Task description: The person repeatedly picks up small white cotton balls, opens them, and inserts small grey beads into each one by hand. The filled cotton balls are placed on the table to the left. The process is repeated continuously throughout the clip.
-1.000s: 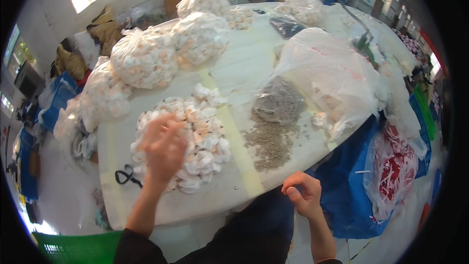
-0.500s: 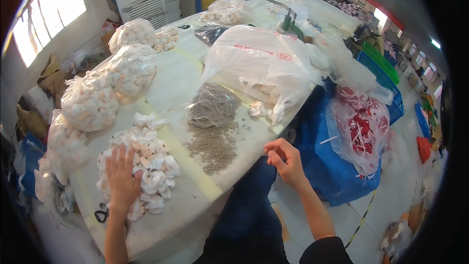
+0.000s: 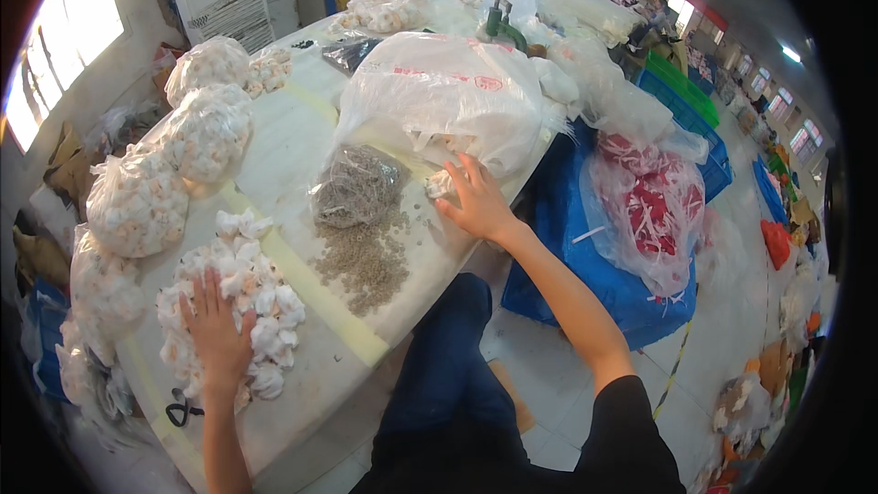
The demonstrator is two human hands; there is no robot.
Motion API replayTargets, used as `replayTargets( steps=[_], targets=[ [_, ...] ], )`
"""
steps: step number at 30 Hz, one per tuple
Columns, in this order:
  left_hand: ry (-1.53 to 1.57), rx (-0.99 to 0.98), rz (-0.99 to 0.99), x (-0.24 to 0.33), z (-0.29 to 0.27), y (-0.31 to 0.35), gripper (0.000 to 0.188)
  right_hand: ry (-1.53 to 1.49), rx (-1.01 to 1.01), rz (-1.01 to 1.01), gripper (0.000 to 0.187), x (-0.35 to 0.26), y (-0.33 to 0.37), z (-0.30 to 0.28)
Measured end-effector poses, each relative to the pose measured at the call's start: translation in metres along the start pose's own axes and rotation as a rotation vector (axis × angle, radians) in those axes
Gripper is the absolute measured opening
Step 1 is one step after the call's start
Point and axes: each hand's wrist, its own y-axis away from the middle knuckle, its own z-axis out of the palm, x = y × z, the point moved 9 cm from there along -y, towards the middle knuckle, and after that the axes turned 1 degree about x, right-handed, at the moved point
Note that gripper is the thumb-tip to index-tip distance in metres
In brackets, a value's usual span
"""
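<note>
My left hand (image 3: 219, 327) lies flat with spread fingers on a heap of puffy white and peach pieces (image 3: 273, 316), soft-looking like small stuffed fabric parts. My right hand (image 3: 480, 206) reaches over the table by the mouth of a large translucent plastic bag (image 3: 448, 82). Its thumb and fingers are apart, around a small white piece (image 3: 439, 186) that they partly cover; contact is hard to make out. Between my hands lies a clear bag of small grey bits (image 3: 358, 185), with loose grey bits (image 3: 366, 265) spilled in front of it.
Tied clear bags of similar puffy pieces (image 3: 137, 201) line the table's left side. Black-handled scissors (image 3: 183, 410) lie near the left edge. A green metal tool (image 3: 499, 27) stands farther back. Right of the table, a blue sack (image 3: 540, 274) sits beside a bag of red and white strips (image 3: 654, 210).
My right hand has moved forward and left, from beyond the table's edge to the small white piece by the large bag. My left hand stays on the heap. The view has shifted slightly.
</note>
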Motion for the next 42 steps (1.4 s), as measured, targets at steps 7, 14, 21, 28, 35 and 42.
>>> replayTargets(
  steps=[7,14,21,28,35,42],
  targets=[
    [0.069,0.190,-0.021,0.008,-0.065,-0.003,0.072,0.203,-0.124,0.288,0.071,0.051,-0.080,0.029],
    [0.037,0.070,-0.014,0.008,-0.020,-0.005,0.073,0.155,-0.421,0.550,0.079,0.105,-0.122,0.086],
    [0.033,0.011,-0.039,0.003,-0.009,-0.006,0.074,0.193,-0.150,0.685,0.090,0.103,-0.121,0.087],
    [0.154,-0.059,-0.082,0.004,-0.003,-0.008,0.072,0.156,-0.006,0.284,0.051,0.095,-0.123,0.096],
    [0.151,-0.034,-0.062,0.005,-0.005,-0.008,0.071,0.135,-0.121,0.527,0.062,0.109,-0.117,0.096],
    [0.222,0.150,-0.044,0.004,-0.029,-0.008,0.081,-0.147,-0.193,0.162,0.037,0.061,-0.122,0.075]
  ],
)
